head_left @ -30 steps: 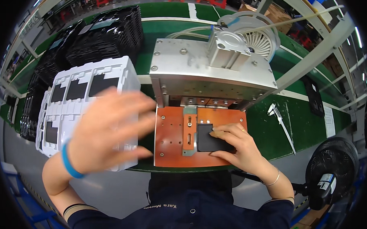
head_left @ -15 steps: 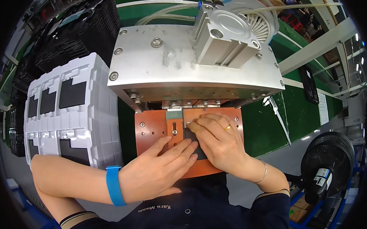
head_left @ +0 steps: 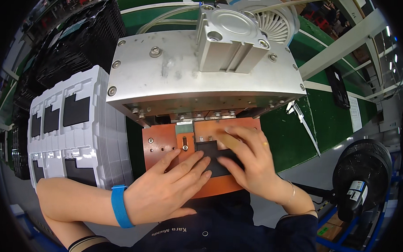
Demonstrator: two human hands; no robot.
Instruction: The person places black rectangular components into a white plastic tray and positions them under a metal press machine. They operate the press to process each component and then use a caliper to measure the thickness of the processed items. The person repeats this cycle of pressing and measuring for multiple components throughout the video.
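A flat black piece with a stepped, L-like outline (head_left: 208, 148) lies on the orange plate (head_left: 223, 188) below the metal press. My left hand (head_left: 166, 187) rests with fingers stretched out, its fingertips at the left edge of this piece and over the slotted orange block (head_left: 185, 141). Over the right side of the piece is my right hand (head_left: 255, 170), thumb and fingers apart. Its thumb tip is at the black surface, while the blurred index finger reaches over the plate above. The right hand covers the piece's right part.
Close behind my hands stands the press, its silver housing (head_left: 167, 76) topped by a pneumatic cylinder (head_left: 231, 42). A stack of white trays (head_left: 93, 117) with black pieces is at the left, black crates (head_left: 80, 46) behind. Calipers (head_left: 304, 125) lie right on the green table; a black fan (head_left: 359, 176) stands lower right.
My right hand has lifted its fingers off the piece and spread them, moving slightly right and uncovering more black surface. The left hand stays at the left edge. The whole view has shifted a little.
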